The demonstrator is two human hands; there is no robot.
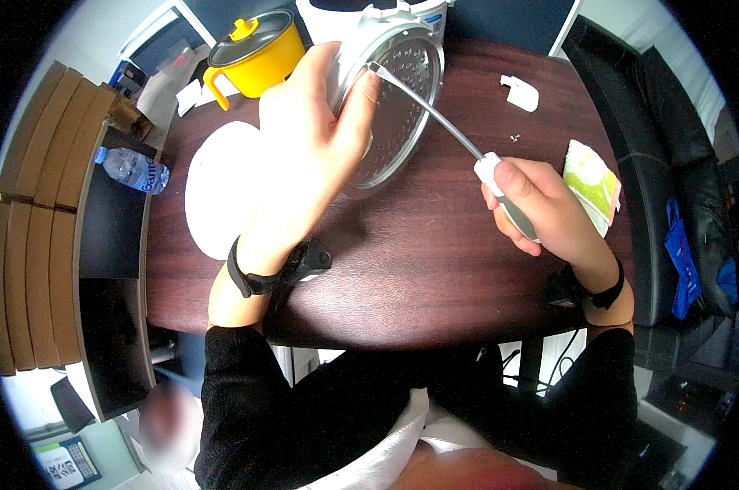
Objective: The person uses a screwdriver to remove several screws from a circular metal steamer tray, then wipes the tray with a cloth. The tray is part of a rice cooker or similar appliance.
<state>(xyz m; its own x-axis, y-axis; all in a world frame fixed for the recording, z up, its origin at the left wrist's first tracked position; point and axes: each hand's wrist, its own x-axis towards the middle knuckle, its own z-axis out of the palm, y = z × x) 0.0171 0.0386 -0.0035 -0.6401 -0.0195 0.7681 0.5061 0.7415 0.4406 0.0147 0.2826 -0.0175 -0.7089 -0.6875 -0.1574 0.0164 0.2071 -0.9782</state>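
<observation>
My left hand (316,122) grips a round white appliance lid (425,106) with a dimpled metal plate inside, tilted up off the table. Its thumb presses near the lid's rim. In my right hand (533,200) is a screwdriver (439,118) with a white and grey handle and a long metal shaft. The screwdriver's tip meets the lid's inner edge right by my left thumb; the exact contact is too small to make out. Partly behind my left forearm lies a smooth white rounded cover (218,192). Tiny screw-like pieces (515,138) rest on the table to the right.
The dark wooden table (435,269) also bears a yellow pot (259,61), a small white plastic part (520,94) and a green-and-white cloth (590,184). A white container (320,20) stands behind the lid. Left are a water bottle (133,169) and cardboard boxes (26,278); right, a black sofa (635,163).
</observation>
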